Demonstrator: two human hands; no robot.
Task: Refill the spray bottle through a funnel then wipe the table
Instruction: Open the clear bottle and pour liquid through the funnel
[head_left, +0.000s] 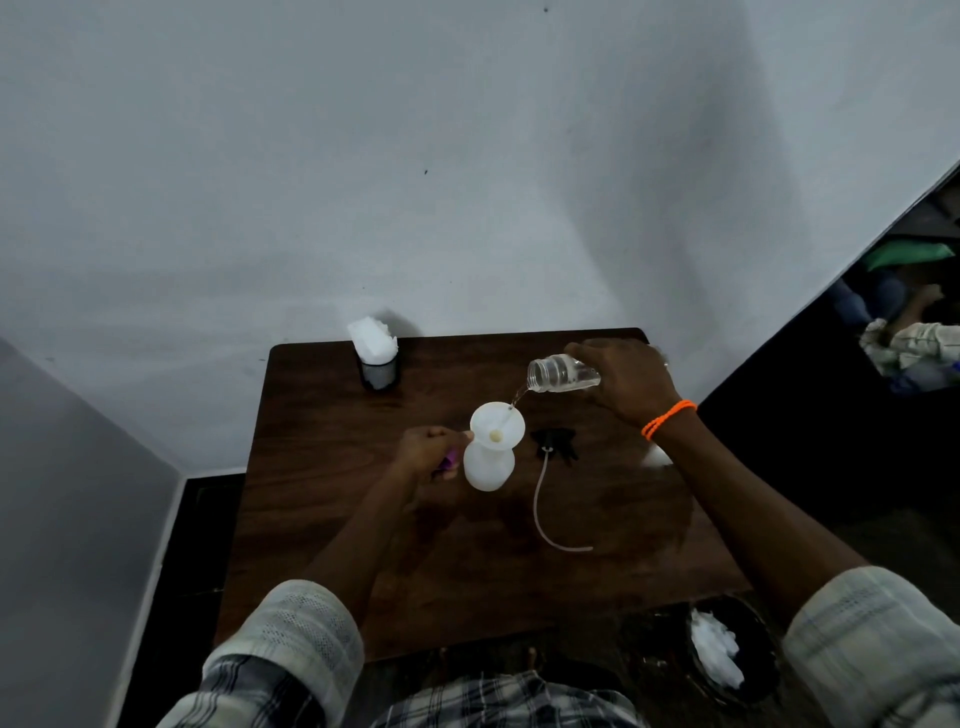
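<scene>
A white spray bottle (488, 467) stands uncapped on the dark wooden table (322, 545), with a white funnel (496, 427) in its neck. My left hand (428, 451) pinches the funnel's left rim and also holds something small and purple. My right hand (626, 379) grips a clear water bottle (558, 373), tipped on its side, and a thin stream of water falls from its mouth into the funnel. The black spray head (556, 441) with its long dip tube (543, 514) lies on the table just right of the spray bottle.
A black holder with white tissues (376, 353) stands at the table's far left edge by the wall. Something white (657, 457) lies under my right wrist. A dark bin with white paper (719, 654) sits on the floor at the near right.
</scene>
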